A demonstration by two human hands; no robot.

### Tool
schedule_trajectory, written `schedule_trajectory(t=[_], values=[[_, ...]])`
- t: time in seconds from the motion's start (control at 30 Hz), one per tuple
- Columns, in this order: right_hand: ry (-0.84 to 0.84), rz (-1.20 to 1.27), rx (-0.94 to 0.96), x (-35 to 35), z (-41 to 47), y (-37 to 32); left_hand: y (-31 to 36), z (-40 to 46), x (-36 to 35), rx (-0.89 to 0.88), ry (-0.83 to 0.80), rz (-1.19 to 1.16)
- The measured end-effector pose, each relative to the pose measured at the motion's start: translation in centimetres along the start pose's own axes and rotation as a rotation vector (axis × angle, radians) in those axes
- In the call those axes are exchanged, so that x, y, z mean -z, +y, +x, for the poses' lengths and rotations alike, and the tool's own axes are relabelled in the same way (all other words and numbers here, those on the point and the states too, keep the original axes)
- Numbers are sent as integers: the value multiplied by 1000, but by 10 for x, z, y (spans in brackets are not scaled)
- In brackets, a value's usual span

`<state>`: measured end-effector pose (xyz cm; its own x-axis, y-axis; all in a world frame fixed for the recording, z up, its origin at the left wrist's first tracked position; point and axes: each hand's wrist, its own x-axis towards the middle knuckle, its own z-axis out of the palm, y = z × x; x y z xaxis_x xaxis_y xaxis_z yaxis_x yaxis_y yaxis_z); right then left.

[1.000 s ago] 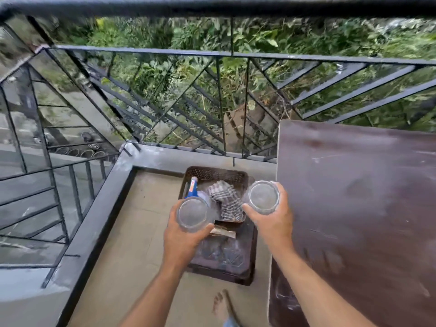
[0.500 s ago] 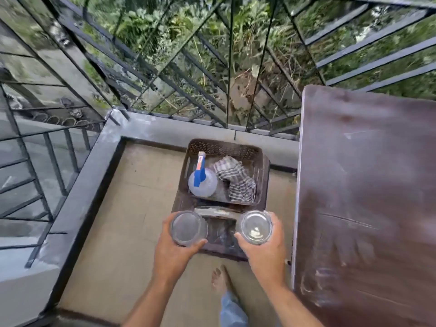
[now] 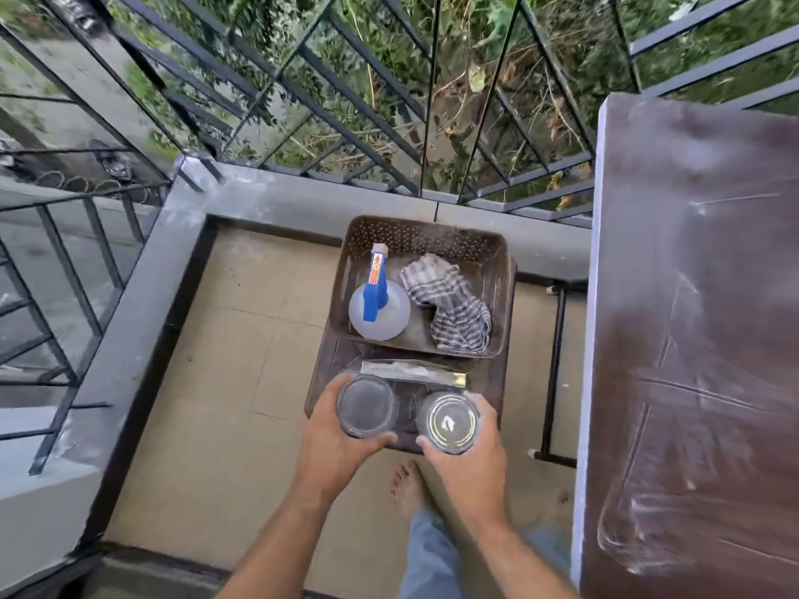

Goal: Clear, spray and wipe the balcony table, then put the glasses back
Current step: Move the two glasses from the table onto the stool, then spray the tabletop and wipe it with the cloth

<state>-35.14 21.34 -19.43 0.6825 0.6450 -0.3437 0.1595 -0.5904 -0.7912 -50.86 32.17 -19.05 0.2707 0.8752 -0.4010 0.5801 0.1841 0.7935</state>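
My left hand (image 3: 335, 438) grips a clear glass (image 3: 366, 406) and my right hand (image 3: 473, 458) grips a second clear glass (image 3: 449, 422). Both glasses are upright, side by side, low over the near end of a dark stool (image 3: 490, 382) on the floor. On the stool's far half sits a brown perforated basket (image 3: 426, 237) holding a spray bottle (image 3: 379, 306) with a blue trigger and a checked cloth (image 3: 454, 311). The dark brown balcony table (image 3: 700, 339), streaked with pale marks, fills the right side.
A flat silvery strip (image 3: 413, 373) lies on the stool between basket and glasses. Black metal railing (image 3: 328, 80) and a grey ledge (image 3: 276, 196) bound the balcony ahead and to the left. My bare foot (image 3: 406, 486) stands on the tiled floor (image 3: 225, 361) below the stool.
Both hands have carried the glasses down and nearer to me, from above the basket to just over the stool's near end. The camera has tilted further downward.
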Motion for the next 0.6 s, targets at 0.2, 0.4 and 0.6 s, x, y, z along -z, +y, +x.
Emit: schedule_trajectory(t=[0.2, 0.4, 0.6], values=[[10, -32, -3, -5, 6, 1, -9, 5, -5, -9, -20, -16], [-1, -64, -4, -6, 11, 4, -9, 9, -8, -14, -27, -14], [-22, -58, 11, -7, 13, 8, -6, 10, -9, 12, -21, -9]])
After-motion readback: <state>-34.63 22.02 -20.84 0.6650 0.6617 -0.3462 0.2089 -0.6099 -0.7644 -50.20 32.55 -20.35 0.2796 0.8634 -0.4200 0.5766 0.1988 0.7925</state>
